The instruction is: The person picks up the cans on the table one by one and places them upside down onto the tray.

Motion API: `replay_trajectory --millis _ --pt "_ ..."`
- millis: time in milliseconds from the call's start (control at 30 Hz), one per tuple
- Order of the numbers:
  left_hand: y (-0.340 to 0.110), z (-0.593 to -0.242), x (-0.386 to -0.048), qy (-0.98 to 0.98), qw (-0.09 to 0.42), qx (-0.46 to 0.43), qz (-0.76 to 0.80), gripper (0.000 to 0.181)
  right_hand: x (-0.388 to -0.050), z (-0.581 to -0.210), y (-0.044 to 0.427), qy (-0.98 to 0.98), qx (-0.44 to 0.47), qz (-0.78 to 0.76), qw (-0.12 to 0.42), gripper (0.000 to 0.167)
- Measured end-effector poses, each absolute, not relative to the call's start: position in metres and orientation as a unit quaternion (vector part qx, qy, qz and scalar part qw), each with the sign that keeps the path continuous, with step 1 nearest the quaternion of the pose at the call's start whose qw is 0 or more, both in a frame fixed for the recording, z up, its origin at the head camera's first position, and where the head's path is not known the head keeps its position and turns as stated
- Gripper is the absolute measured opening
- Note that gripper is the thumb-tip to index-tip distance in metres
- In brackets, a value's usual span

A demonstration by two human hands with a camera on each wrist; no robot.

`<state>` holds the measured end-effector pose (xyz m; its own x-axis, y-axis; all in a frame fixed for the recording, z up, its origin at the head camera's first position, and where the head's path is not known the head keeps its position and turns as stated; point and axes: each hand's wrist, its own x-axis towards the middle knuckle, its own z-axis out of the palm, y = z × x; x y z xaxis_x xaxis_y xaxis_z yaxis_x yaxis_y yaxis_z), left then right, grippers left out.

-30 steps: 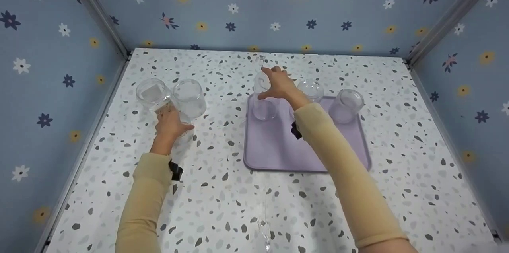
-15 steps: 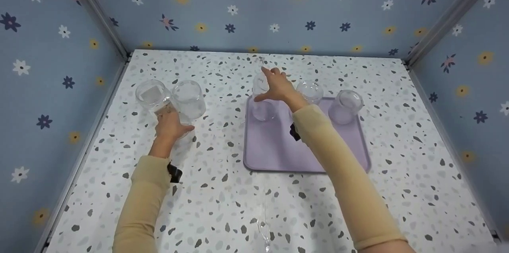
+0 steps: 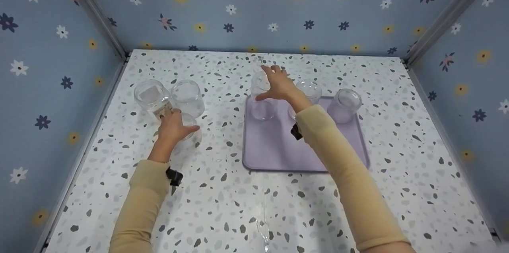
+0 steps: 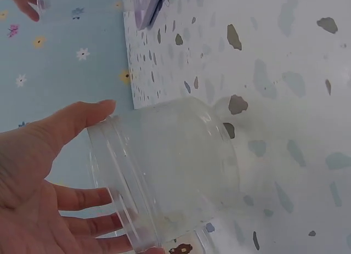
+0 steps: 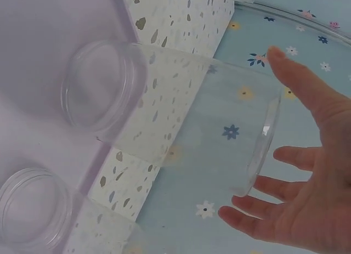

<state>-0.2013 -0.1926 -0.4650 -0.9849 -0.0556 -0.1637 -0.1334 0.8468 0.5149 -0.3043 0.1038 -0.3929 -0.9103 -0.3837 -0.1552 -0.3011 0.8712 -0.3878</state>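
On the left of the table, my left hand (image 3: 173, 127) holds the rim of a clear jar (image 4: 175, 161), thumb on one side and fingers across from it. Two larger clear jars stand close behind, one with a printed label (image 3: 162, 110). My right hand (image 5: 307, 182) is spread beside the upper end of a tall clear jar (image 5: 192, 111); no firm grip shows. That jar stands upright at the far left corner of a purple tray (image 3: 274, 149). A second clear jar (image 3: 309, 89) stands beside it, partly hidden by my right arm. A third jar (image 3: 345, 106) stands farther right.
The speckled white table (image 3: 222, 209) runs around the tray, with open surface between the left jars and the tray. Flowered blue panels (image 3: 254, 10) close off the back and both sides. A small transparent strip (image 3: 262, 229) lies near the front.
My left hand has shifted slightly right and nearer, baring more of the label on the jar behind. My right hand has hardly moved at the tall jar.
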Motion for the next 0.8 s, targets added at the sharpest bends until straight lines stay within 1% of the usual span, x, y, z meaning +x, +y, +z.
replay_trajectory --millis 133,267,367,600,800 --pt "-0.186 -0.463 -0.197 0.96 0.059 -0.037 0.27 0.079 -0.301 -0.39 0.105 0.958 -0.197 -0.179 0.102 0.095" --pt "-0.18 -0.463 -0.195 0.962 0.027 -0.022 0.272 0.077 -0.296 -0.387 0.107 0.954 -0.209 -0.195 0.094 0.093" --pt "-0.175 -0.463 -0.194 0.961 0.003 -0.012 0.278 0.075 -0.29 -0.385 0.109 0.951 -0.21 -0.211 0.089 0.09" --pt "-0.163 -0.463 -0.192 0.955 -0.027 -0.008 0.296 0.073 -0.278 -0.387 0.116 0.947 -0.208 -0.236 0.064 0.082" --pt "-0.152 -0.466 -0.187 0.939 -0.077 -0.002 0.336 0.07 -0.265 -0.392 0.123 0.94 -0.205 -0.269 0.04 0.074"
